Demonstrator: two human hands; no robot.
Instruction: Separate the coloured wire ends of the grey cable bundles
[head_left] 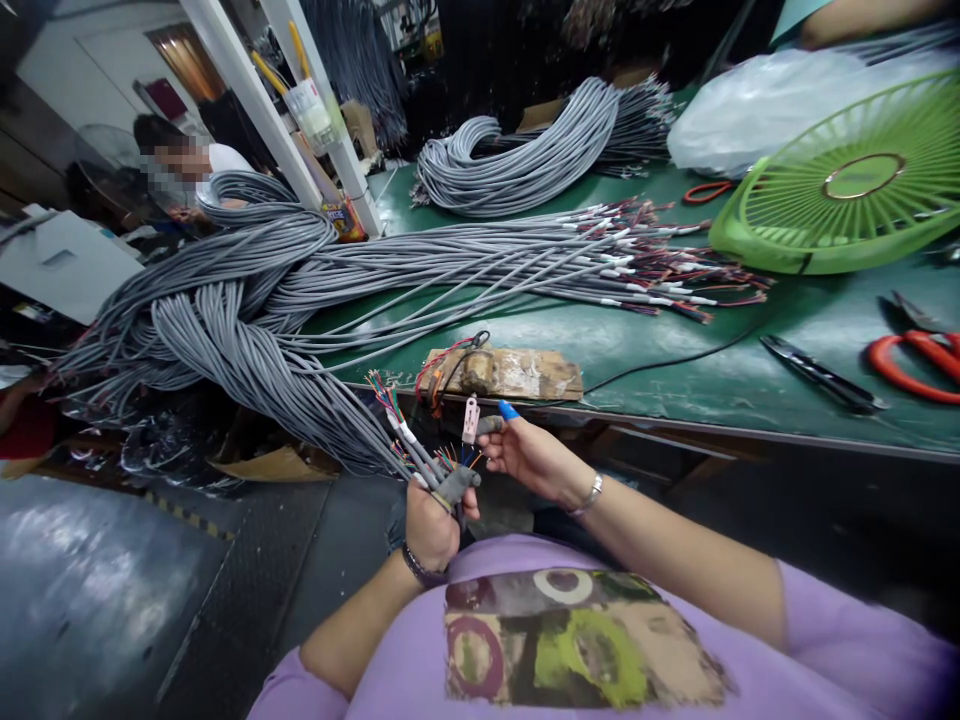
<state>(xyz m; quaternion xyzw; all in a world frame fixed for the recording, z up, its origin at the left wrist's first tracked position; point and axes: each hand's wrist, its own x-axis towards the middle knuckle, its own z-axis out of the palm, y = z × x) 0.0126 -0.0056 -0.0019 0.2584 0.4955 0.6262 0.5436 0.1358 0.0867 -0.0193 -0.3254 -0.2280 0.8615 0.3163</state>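
Note:
My left hand point(436, 522) is closed around a small bunch of grey cables point(421, 462) with bare coloured wire ends fanning out at the top. A grey cover sits on one of its digits. Just to the right, my right hand point(534, 455) has its blue-capped thumb raised apart from the loosely curled fingers. Its grey-covered index finger lies against or beside a small pink piece point(470, 420) with slots in it. Whether that piece is fixed to something is unclear. Behind it, a wooden block point(525, 374) with red and black leads rests at the table edge.
Large bundles of grey cable point(247, 270) cover the left and middle of the green table point(675, 385). A coiled bundle point(525, 160) lies behind. To the right are black-handled cutters point(821, 375), orange-handled scissors point(919, 360), a green fan point(855, 180) and a white plastic bag point(765, 110).

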